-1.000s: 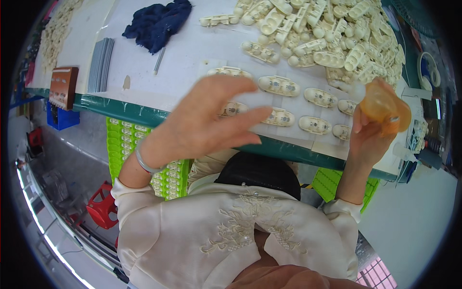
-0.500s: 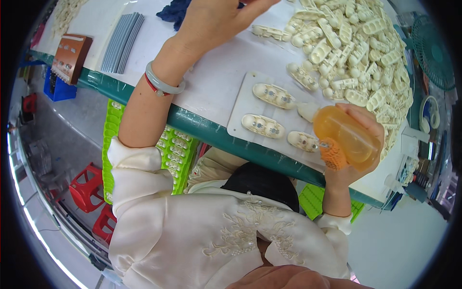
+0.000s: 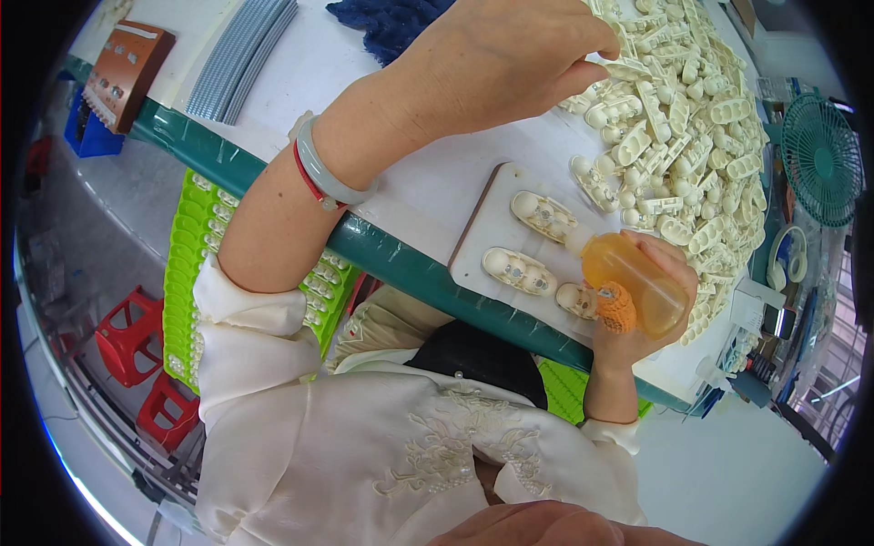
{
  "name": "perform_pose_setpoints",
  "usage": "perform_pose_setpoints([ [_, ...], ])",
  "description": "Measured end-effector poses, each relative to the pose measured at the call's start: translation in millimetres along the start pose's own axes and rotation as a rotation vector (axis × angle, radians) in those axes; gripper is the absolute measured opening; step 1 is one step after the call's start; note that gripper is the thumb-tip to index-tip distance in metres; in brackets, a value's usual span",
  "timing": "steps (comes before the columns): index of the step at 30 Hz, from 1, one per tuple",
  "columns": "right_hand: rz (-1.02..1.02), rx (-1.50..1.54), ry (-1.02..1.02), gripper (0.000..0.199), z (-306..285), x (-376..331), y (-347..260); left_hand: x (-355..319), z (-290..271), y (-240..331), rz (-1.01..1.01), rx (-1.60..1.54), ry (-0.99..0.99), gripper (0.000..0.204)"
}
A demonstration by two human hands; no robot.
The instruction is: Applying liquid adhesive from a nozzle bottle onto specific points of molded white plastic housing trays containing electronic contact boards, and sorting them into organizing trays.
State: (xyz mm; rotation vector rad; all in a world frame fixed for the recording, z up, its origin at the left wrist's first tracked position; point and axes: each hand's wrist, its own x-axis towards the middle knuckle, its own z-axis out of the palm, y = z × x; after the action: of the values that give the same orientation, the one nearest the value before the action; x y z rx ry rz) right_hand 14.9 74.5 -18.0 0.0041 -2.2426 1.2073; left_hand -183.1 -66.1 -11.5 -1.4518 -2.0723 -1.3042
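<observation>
My right hand (image 3: 678,278) grips a translucent amber squeeze bottle (image 3: 635,282). Its pale nozzle points left, at the end of an oblong cream plastic part (image 3: 543,217). A bumpy orange cover (image 3: 616,308), seemingly on the thumb, shows against the bottle. Two more such parts, one on the left (image 3: 519,272) and one partly hidden by the hand (image 3: 577,299), lie on the white plate (image 3: 482,227) with small grey bits inside. My left hand (image 3: 523,64) reaches across with fingers pinched at the edge of a heap of cream parts (image 3: 692,136); what they hold is unclear.
Grey strips (image 3: 241,59), a brown block (image 3: 126,73) and dark blue cloth (image 3: 387,23) lie toward the back left. The green table edge (image 3: 401,264) runs before me; a lime-green tray (image 3: 187,273) of parts sits below it. At the right stands a green fan (image 3: 819,159).
My left hand has moved right, to the edge of the heap, and its fingers have drawn together. The bottle's nozzle stays near the upper part on the plate. The view has shifted.
</observation>
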Motion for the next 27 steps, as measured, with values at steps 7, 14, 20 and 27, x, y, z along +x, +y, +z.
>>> perform_pose_setpoints([
  [7, 0.031, 0.073, -0.042, 0.046, -2.5, -0.5, 3.5, -0.3, 2.2, -2.9, 0.003, 0.032, -0.053, 0.015],
  [14, 0.034, 0.053, -0.025, 0.027, 0.9, 1.0, 0.3, -6.7, 14.3, -5.3, 0.024, 0.133, -0.066, 0.017],
  [20, 0.020, 0.019, -0.050, 0.031, -7.6, 0.3, 3.3, -6.9, 14.6, -4.5, -0.007, 0.129, -0.081, 0.017],
  [27, -0.002, 0.005, -0.011, 0.039, -13.9, -7.8, -2.4, -5.0, 13.6, -5.0, 0.024, 0.138, -0.092, 0.017],
])
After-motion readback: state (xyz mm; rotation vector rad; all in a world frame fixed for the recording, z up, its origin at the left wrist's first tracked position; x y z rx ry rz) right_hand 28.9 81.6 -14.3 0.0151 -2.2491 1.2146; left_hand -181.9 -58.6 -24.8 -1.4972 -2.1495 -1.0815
